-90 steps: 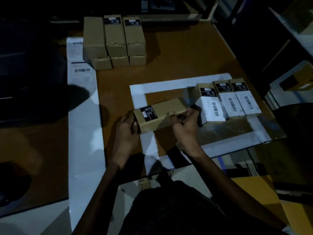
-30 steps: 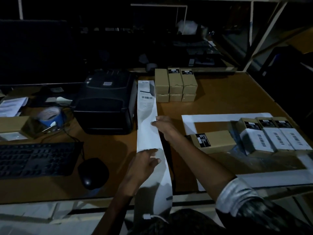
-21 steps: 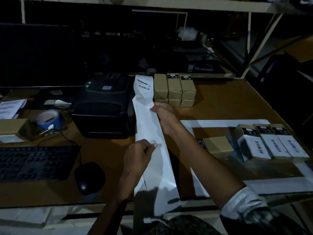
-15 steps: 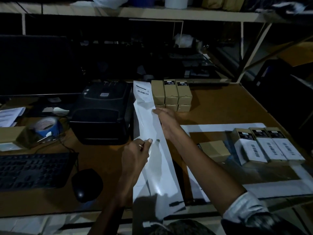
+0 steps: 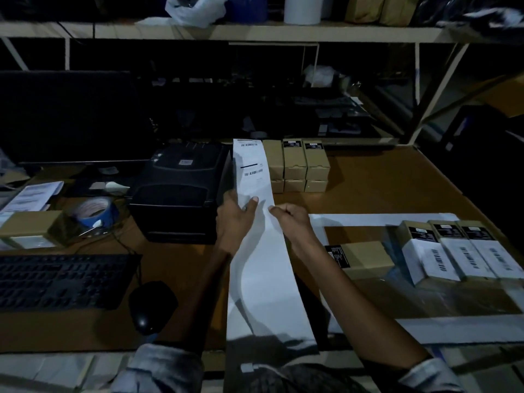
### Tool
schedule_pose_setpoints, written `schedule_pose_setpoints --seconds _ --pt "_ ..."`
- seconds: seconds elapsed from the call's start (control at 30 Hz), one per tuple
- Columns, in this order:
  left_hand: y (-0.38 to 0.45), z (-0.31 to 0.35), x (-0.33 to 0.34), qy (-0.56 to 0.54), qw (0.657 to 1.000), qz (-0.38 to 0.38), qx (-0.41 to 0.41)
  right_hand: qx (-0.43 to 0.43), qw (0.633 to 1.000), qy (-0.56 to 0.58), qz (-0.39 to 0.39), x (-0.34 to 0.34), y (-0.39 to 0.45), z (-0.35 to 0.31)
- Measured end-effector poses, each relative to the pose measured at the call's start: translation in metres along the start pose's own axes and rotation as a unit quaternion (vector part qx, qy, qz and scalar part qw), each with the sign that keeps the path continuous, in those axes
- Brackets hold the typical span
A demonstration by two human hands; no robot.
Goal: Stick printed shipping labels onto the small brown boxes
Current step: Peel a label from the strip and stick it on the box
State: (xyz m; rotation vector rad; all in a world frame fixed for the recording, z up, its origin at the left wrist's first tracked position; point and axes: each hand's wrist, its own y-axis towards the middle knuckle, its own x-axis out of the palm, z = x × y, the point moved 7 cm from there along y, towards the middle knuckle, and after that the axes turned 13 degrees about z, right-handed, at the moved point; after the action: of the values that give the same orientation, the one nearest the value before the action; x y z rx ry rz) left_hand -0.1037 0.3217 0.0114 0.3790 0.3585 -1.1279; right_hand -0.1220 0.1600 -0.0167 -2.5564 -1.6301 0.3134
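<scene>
Label strip (image 5: 262,251) between both hands, pinched at its edges.

Bare table (image 5: 377,182) lies open to the right of the far stack of boxes (image 5: 297,165). On the left, the printer (image 5: 181,194), tape roll (image 5: 95,211), keyboard (image 5: 62,280) and mouse (image 5: 153,306) crowd the way. The label strip (image 5: 263,268) runs down the middle; labelled boxes (image 5: 456,251) block the right edge.

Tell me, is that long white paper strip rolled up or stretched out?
Stretched out: the label strip runs flat from beside the printer to the desk's near edge, both hands pinching it.
</scene>
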Motion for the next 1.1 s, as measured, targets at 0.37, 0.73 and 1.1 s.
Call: schedule_pose_setpoints --seconds 0.37,0.73,1.1 --pt "-0.006 0.029 -0.005 0.085 0.986 0.079 0.121 -0.058 0.997 0.045 -0.001 -0.016 0.015 -0.034" --pt "-0.061 0.064 -0.012 0.174 0.945 0.030 0.275 -0.069 0.997 0.033 -0.024 0.001 0.026 -0.104" --pt "-0.017 0.024 -0.004 -0.267 0.948 -0.130 -0.114 -0.072 0.997 -0.017 -0.023 -0.010 -0.030 -0.121"
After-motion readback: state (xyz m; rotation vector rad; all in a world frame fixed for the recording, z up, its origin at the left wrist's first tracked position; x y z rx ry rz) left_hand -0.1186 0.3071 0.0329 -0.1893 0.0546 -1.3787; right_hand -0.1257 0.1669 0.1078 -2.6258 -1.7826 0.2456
